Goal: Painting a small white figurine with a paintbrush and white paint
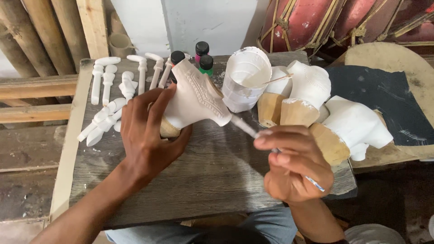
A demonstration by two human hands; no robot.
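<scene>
Carving (196,97), white-coated with a bare wooden base, sits tilted above the near-left part of the board (212,176), held up off the wood. Left hand (147,135) wraps it from the left, fingers curled round its lower body and thumb up along the side, closed firmly on it. Right hand (294,165) is to the near right, fingers pinched shut on a thin brush (253,132); the brush tip touches the carving's lower right edge. Far of the brush stands a white cup (246,81) of paint with a stick in it. Right of the cup lie more white carvings (348,122) with wooden bases. Far left on the board lie white pegs (108,97), and small bottles (202,54) stand just behind the held carving.
</scene>
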